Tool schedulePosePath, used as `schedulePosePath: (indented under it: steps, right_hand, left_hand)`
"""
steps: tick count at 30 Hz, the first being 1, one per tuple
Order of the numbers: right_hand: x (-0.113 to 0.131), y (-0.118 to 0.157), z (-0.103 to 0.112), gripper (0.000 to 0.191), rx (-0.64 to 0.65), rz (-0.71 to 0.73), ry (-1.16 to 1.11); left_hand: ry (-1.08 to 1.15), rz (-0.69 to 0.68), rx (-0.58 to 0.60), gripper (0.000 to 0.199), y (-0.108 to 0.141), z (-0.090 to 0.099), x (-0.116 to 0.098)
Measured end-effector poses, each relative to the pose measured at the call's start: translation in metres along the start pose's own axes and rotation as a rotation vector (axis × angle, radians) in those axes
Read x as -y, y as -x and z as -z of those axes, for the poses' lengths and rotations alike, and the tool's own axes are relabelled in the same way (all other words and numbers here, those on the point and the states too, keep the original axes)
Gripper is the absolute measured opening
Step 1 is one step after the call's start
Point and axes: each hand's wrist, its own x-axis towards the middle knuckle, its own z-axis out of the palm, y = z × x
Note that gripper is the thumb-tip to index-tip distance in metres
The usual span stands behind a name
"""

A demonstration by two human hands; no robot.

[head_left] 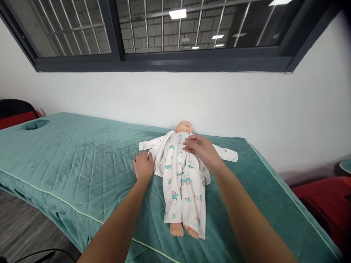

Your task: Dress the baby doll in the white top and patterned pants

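Note:
A baby doll (184, 126) lies on its back, its bare feet toward me. White printed trousers (171, 193) cover its legs and reach high up its front. Around its upper body is a white printed top (160, 157) with the sleeves spread out sideways; its front panels lie apart at both sides. My left hand (143, 166) rests on the green bed cover at the top's left edge, fingers stretched forward, thumb by the cloth. Over the doll's chest is my right hand (201, 149), its fingers loosely bent and apart; whether the fingertips touch the cloth is unclear.
The doll lies on a padded bed with a quilted green cover (90, 157), which has a face hole (35, 125) at the far left. Behind it stand a white wall (123, 96) and a barred window. Red seats (326, 201) flank the bed.

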Motion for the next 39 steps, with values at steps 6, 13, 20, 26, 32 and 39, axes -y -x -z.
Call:
schedulePosePath:
  steps: [6, 13, 20, 26, 32, 39]
  right_hand:
    - [-0.005, -0.019, 0.013, 0.018, -0.226, 0.085, -0.117]
    - [-0.026, -0.022, 0.031, 0.021, -0.215, 0.022, 0.462]
    - [-0.003, 0.016, 0.013, 0.021, 0.37, 0.005, 0.277]
    - [0.01, 0.024, 0.031, 0.023, 0.194, 0.067, 0.331]
    - [0.005, 0.04, 0.027, 0.039, 0.112, -0.024, 0.843]
    - [0.002, 0.053, -0.004, 0.017, 0.155, 0.078, 1.12]
  left_hand:
    - [-0.011, 0.001, -0.005, 0.038, 0.0, -0.002, 0.0]
    - [-0.028, 0.003, 0.003, 0.039, 0.0, -0.001, -0.001]
    - [-0.036, 0.008, 0.028, 0.038, -0.001, 0.0, -0.001]
    - [-0.052, 0.006, 0.016, 0.037, -0.002, -0.001, -0.001]
    - [-0.048, 0.008, 0.042, 0.038, -0.002, 0.001, -0.001]
    - [-0.039, 0.011, 0.053, 0.037, -0.001, 0.003, 0.0]
